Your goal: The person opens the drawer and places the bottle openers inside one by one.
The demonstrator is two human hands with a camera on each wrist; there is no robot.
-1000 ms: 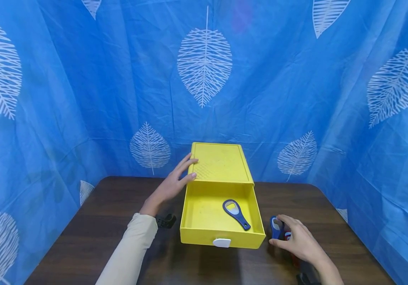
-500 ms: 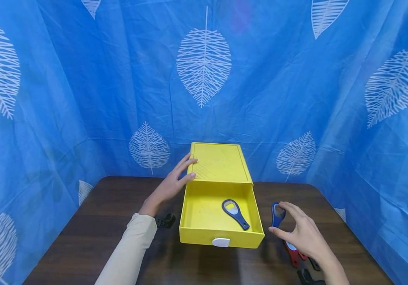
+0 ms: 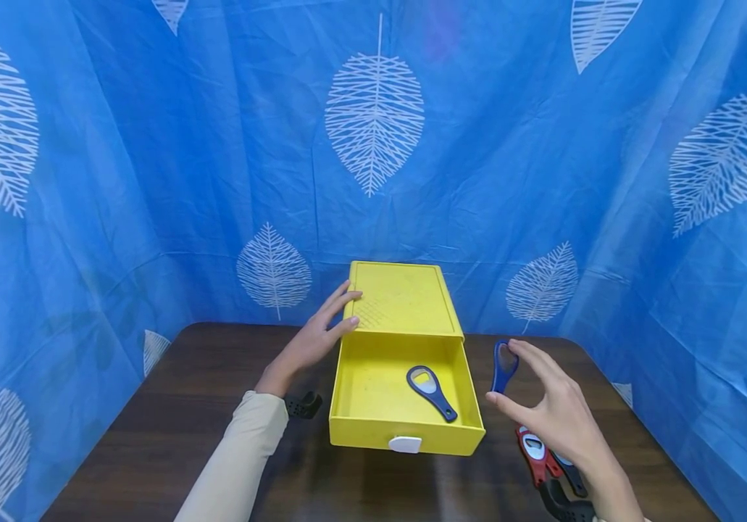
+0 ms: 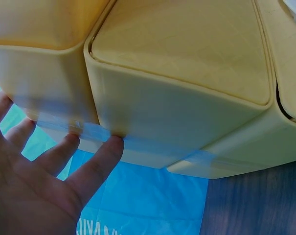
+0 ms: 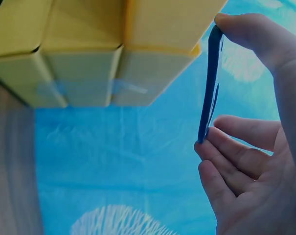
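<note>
A yellow drawer box (image 3: 406, 297) stands on the table with its drawer (image 3: 373, 380) pulled out. Inside the drawer, toward the right, lies a dark blue bottle opener (image 3: 436, 399). My left hand (image 3: 313, 339) rests against the box's left side and top edge, fingers spread; in the left wrist view its fingertips (image 4: 117, 143) touch the box wall. Right of the drawer, my right hand (image 3: 558, 417) pinches a second blue bottle opener (image 3: 501, 378) by its two ends. The right wrist view shows that opener (image 5: 211, 88) edge-on between thumb and fingertips, clear of the table.
Below the right wrist, a red bottle opener (image 3: 532, 458) and a dark one (image 3: 572, 478) lie overlapping on the brown table (image 3: 171, 428). The drawer front carries a white handle (image 3: 406, 444). A blue leaf-print curtain (image 3: 373, 232) surrounds the table at the back and sides.
My right hand has lifted the blue bottle opener up and away from the pile, uncovering the red and dark openers. The left hand, box and drawer stay as they were.
</note>
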